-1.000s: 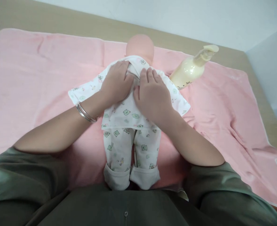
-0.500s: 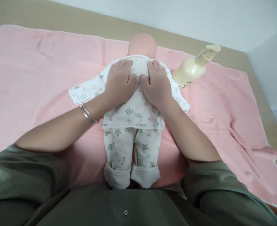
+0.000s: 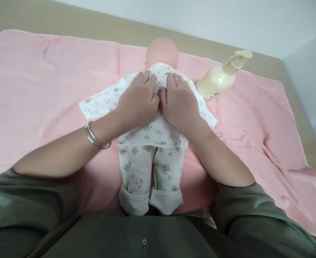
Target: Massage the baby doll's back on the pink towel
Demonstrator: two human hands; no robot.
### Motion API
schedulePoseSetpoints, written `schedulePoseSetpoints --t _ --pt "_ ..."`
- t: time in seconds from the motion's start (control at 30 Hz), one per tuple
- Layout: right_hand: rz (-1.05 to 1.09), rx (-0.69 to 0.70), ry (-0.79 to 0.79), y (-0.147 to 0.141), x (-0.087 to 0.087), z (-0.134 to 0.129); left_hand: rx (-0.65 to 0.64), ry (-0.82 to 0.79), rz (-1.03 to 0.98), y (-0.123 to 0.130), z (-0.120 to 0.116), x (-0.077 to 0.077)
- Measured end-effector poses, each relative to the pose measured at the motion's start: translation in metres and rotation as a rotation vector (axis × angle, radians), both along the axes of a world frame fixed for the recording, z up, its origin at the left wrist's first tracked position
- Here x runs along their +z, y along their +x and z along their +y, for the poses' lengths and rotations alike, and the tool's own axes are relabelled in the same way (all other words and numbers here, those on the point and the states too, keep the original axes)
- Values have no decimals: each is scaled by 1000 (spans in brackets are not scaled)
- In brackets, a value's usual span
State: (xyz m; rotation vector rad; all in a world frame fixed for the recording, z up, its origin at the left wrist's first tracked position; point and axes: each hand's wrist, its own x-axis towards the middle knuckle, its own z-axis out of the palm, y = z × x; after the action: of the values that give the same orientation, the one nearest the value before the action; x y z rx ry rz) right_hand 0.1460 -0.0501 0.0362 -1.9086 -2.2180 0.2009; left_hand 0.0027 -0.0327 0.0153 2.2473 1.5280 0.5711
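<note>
A doll (image 3: 162, 53) with a bald pink head lies with its face out of sight. It wears a white patterned shirt (image 3: 152, 134) and matching trousers (image 3: 166, 168) with turned-up cuffs. On the left of its upper back, my left hand (image 3: 140, 98) rests with the palm down and fingers stretched out. My right hand (image 3: 178, 98) lies flat beside it on the right of the back. The two thumbs nearly meet at the middle, over wrinkled shirt cloth. Neither hand grips anything.
Under the doll a pink cloth (image 3: 53, 86) is spread over a light wooden table (image 3: 93, 24). A cream pump bottle (image 3: 218, 80) is to the right of the doll's shoulder, tilted in view. A white wall (image 3: 200, 21) rises behind the table.
Both hands have moved inward on the doll's back, so the thumbs are closer together. The shirt is more bunched up near the collar.
</note>
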Motion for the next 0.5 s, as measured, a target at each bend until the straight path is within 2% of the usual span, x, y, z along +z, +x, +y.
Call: schedulePoseSetpoints --t 0.1,0.23,0.33,0.5 --pt "-8 42 12 -7 2 -17 -17 7 -114 -9 21 -5" --pt "54 104 49 -9 2 -25 4 21 -115 -12 33 -9" --pt "65 87 6 -3 0 -10 17 23 -103 -8 25 -12" --pt "93 25 -31 12 -4 22 11 62 27 3 -9 -5"
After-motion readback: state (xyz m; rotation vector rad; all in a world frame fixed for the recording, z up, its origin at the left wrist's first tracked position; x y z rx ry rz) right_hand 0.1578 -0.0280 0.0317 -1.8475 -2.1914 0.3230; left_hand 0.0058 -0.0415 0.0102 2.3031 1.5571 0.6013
